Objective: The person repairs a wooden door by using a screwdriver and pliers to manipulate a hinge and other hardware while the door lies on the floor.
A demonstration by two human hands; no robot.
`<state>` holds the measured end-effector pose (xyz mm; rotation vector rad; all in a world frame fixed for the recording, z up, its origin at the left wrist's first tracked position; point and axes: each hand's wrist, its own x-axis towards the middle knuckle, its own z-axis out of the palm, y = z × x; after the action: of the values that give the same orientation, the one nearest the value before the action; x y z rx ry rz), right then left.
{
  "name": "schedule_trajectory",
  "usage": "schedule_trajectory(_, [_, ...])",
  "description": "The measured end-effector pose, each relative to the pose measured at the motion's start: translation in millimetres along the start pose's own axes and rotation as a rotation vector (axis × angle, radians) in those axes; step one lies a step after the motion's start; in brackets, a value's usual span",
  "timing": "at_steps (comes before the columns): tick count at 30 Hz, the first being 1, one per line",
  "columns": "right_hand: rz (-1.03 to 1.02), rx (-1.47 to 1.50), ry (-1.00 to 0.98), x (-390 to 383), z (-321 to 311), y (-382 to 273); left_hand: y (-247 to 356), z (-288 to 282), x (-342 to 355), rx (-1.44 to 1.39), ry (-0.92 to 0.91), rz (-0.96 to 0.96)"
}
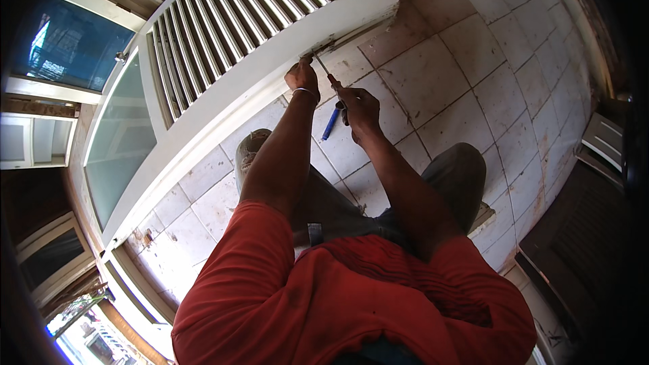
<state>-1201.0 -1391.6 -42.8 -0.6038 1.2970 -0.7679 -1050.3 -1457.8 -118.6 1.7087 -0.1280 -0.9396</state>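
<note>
A white door (226, 91) with a slatted upper panel and a frosted glass panel is in front of me, its edge facing my hands. My left hand (302, 80) is at that edge, fingers curled in beside a dark metal fitting (323, 48); what they pinch is hidden. Gripped in my right hand (359, 109) is a screwdriver (324, 66) with a reddish handle, its thin shaft slanting up to the fitting. Just below the right hand's fingers shows a blue pen-like stick (330, 124); I cannot tell whether it is held or on the floor.
My knees are bent on either side above a dirty white tiled floor (433, 81). A dark louvred panel (574, 236) is at the right. On the left are a blue-glazed panel (71, 40) and other framed openings, with bright daylight at the lower left.
</note>
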Motion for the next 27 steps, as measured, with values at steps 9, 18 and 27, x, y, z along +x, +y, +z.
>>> schedule_trajectory(9, [-0.217,-0.141,-0.094,14.4,-6.8,23.0,-5.3,-3.6,8.0,0.080,0.007,0.135])
schedule_trajectory(18, [0.388,0.528,-0.340,12.2,-13.0,5.3,-1.2,-2.1,1.7,-0.078,-0.042,0.001])
schedule_trajectory(27, [0.348,0.441,-0.427,16.7,-16.6,-0.6,9.7,-13.3,4.0,0.108,-0.014,0.051])
